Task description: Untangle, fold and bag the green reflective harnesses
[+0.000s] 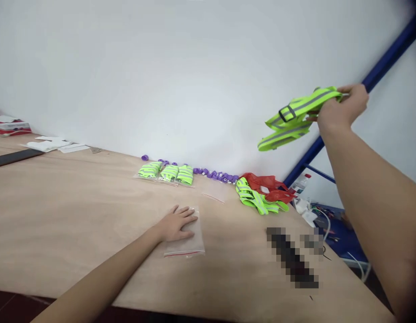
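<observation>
My right hand point(342, 106) is raised at the right, its fingers closed on a neon yellow-green reflective strap point(295, 114) with grey stripes and a black buckle. The strap hangs in loops in front of the wall. Down on the table, my left hand point(177, 224) lies flat with fingers spread on a clear zip bag point(186, 246) with a red seal line. Another clear zip bag point(213, 190) lies farther back. More reflective straps point(258, 197) are heaped by a red plastic bag point(265, 183). Packed reflective straps point(169, 172) lie in clear bags toward the wall.
Small purple rolls point(216, 175) line the table's back edge. White papers point(56, 144), a dark flat bar point(16, 158) and a red-white box point(11, 126) are at the left. A blurred-out dark object point(292, 258) lies right. A plastic bottle point(301, 184) stands beyond the table, near a blue post point(389, 54).
</observation>
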Tool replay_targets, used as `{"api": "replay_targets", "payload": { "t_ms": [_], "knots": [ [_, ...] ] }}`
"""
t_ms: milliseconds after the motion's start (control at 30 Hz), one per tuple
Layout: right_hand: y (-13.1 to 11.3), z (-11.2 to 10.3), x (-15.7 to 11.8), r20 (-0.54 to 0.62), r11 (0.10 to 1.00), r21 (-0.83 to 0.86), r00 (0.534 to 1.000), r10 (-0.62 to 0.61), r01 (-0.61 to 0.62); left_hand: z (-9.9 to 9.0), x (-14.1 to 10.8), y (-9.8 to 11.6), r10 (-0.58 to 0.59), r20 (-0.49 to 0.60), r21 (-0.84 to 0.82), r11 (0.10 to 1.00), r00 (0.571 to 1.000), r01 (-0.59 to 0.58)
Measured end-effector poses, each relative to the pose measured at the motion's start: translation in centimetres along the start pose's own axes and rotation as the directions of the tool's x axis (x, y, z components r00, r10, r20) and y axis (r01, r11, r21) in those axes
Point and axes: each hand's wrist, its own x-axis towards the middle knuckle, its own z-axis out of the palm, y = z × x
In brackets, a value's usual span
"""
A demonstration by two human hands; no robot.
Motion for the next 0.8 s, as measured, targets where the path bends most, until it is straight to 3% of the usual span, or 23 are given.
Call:
{"api": "replay_targets", "payload": {
  "t_ms": [67,133,167,300,367,433,467,533,600,700,800],
  "knots": [
    [-3.4,-0.6,0.1,0.192,0.982,0.068,0.969,0.158,-0.174,-0.2,-0.1,-1.3,-0.018,0.006,-0.018,1.0,1.0,0.018],
    [-6.0,-1.2,-0.6,0.402,0.961,0.031,0.884,0.238,-0.273,-0.8,-0.6,-2.8,-0.084,-0.023,-0.003,0.996,0.996,0.084],
    [-6.9,-1.5,-1.1,0.423,0.96,0.036,0.875,0.237,-0.277,-1.2,-1.0,-3.5,-0.127,-0.049,0.017,0.992,0.991,0.128],
    [-9.7,-2.1,-3.3,0.369,0.942,0.201,0.912,0.179,-0.267,-3.6,-2.8,-4.6,-0.305,-0.214,-0.004,0.95,0.928,0.312],
    [-11.0,-2.4,-4.4,0.401,0.91,0.288,0.9,0.169,-0.299,-4.9,-3.3,-3.4,-0.299,-0.334,-0.15,0.953,0.894,0.262],
    [-12.2,-2.9,-5.3,0.453,0.879,0.348,0.879,0.146,-0.326,-6.2,-3.1,-1.1,-0.279,-0.442,-0.352,0.928,0.852,0.121],
    [-12.8,-3.2,-5.7,0.491,0.866,0.371,0.863,0.123,-0.334,-6.9,-2.7,0.3,-0.31,-0.468,-0.464,0.883,0.828,0.068],
    [-14.0,-4.0,-6.5,0.583,0.851,0.392,0.81,0.064,-0.349,-8.4,-1.5,3.3,-0.336,-0.455,-0.659,0.75,0.825,-0.057],
    [-14.8,-4.8,-7.2,0.676,0.852,0.382,0.737,0.005,-0.357,-9.9,0.0,6.1,-0.289,-0.388,-0.821,0.54,0.875,-0.186],
    [-15.5,-5.7,-8.4,0.759,0.864,0.367,0.648,-0.064,-0.345,-11.7,2.3,9.9,-0.121,-0.268,-0.945,0.225,0.956,-0.237],
    [-15.5,-6.3,-9.8,0.82,0.857,0.366,0.56,-0.114,-0.362,-12.7,3.7,12.7,-0.014,-0.24,-0.965,0.113,0.971,-0.237]
  ]
}}
